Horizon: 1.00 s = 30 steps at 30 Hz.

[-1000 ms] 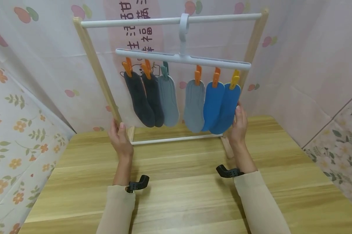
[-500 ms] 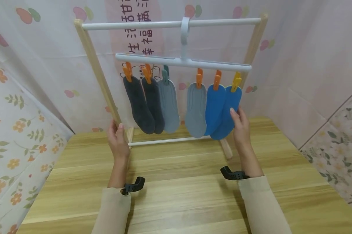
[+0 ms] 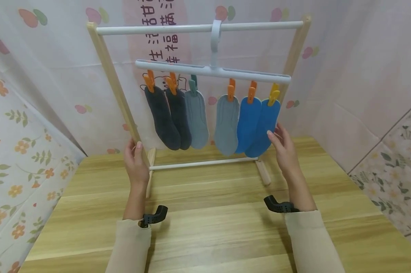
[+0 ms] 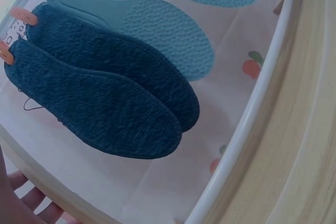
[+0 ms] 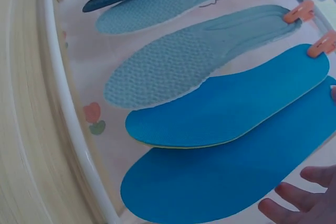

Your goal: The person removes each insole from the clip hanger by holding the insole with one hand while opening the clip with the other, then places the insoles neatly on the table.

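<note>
My left hand (image 3: 136, 167) grips the left wooden post (image 3: 118, 91) of a drying rack, thumb in front and fingers behind. My right hand (image 3: 287, 151) is by the lower edge of the outermost blue insole (image 3: 265, 129), its fingers spread and relaxed in the right wrist view. From the rack's white top bar (image 3: 157, 29) hangs a white hanger (image 3: 198, 70), tilted down to the right. Insoles hang from it by clothespins: a dark fuzzy pair (image 4: 94, 103), a grey pair (image 3: 227, 125) and the blue pair (image 5: 220, 114). The clothespins are orange, green and yellow (image 3: 273, 94).
The rack stands on a wood-grain table (image 3: 205, 220). Its white lower bar (image 3: 202, 163) runs just above the tabletop, and a wooden foot (image 3: 262, 172) points forward at the right. A patterned curtain (image 3: 69, 76) hangs behind, with floral cloth (image 3: 24, 170) at the left.
My right thumb came in front of the outer blue insole, then my right hand drew back to the right. The hanging insoles shifted slightly. My left hand stayed on the post.
</note>
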{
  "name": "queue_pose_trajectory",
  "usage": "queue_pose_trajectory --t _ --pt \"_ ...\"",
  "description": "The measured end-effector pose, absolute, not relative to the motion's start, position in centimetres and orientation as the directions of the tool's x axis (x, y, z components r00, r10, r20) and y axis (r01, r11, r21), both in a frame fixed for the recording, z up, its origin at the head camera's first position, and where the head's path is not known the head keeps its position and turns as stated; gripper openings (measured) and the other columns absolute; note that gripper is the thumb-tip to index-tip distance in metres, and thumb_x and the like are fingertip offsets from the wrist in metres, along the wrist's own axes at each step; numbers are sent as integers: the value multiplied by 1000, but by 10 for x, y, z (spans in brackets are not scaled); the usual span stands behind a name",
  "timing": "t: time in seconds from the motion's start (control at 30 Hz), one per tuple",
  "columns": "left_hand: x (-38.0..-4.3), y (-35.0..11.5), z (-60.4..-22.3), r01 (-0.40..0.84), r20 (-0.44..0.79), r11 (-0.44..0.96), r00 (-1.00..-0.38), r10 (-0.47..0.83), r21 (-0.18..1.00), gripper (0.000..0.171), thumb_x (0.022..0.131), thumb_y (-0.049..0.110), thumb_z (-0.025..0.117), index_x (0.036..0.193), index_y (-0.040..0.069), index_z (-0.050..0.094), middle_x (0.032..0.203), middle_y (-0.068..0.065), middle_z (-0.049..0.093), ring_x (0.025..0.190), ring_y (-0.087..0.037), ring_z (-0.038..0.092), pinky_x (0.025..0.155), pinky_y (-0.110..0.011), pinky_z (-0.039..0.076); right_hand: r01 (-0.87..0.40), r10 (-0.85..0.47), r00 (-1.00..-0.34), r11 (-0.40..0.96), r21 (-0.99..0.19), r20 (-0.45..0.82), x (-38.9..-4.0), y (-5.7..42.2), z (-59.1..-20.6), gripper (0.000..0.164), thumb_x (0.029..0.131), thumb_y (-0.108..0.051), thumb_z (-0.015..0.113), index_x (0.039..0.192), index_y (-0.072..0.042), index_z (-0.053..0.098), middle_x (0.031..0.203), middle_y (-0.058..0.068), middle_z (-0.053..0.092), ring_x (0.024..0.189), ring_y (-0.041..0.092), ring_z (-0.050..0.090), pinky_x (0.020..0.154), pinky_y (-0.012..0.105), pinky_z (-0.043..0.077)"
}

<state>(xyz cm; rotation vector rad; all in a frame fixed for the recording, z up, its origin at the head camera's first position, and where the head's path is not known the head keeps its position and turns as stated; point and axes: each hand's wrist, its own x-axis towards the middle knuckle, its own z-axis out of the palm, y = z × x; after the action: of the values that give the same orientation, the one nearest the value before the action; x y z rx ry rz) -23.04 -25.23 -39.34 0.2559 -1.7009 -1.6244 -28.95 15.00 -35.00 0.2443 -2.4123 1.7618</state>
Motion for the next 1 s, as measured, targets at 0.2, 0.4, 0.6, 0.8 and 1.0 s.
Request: queue_pose_trajectory --t 0.2,0.4,0.6,0.8,1.0 --pt "-226 -253 -389 335 365 169 -700 -614 927 50 105 27 45 146 -2 45 144 -21 50 136 -32 47 117 -46 34 -256 -72 -966 375 -891 247 -285 155 -350 76 103 -48 51 163 -17 17 168 12 24 155 39 23 121 66 24" --pt "-220 -249 -381 316 360 188 -676 -643 930 53 105 32 48 148 2 43 149 -16 46 140 -30 41 120 -48 32 -292 -62 -953 451 -844 297 -277 157 -346 75 102 -45 56 162 -12 23 165 16 30 152 42 28 120 66 26" --pt "-213 -239 -367 389 466 295 -485 -740 873 43 100 23 55 137 2 53 136 -11 53 127 -15 46 109 -33 39 -308 -47 -943 505 -806 330 -265 159 -339 75 101 -45 58 160 -9 27 162 19 36 149 43 34 118 66 28" --pt "-205 -219 -359 462 564 350 -496 -660 815 26 100 15 57 117 -2 65 104 2 63 100 -5 56 87 -21 44 -347 -53 -921 561 -751 387 -258 164 -337 66 102 -43 59 153 -5 41 152 22 49 140 42 45 112 64 37" --pt "-204 -183 -365 363 510 419 -797 -322 832 23 103 18 58 106 0 72 101 -17 72 92 -18 64 82 -27 52 -410 -95 -888 607 -681 449 -262 171 -338 51 102 -36 60 140 -1 57 139 22 59 130 41 53 104 63 45"
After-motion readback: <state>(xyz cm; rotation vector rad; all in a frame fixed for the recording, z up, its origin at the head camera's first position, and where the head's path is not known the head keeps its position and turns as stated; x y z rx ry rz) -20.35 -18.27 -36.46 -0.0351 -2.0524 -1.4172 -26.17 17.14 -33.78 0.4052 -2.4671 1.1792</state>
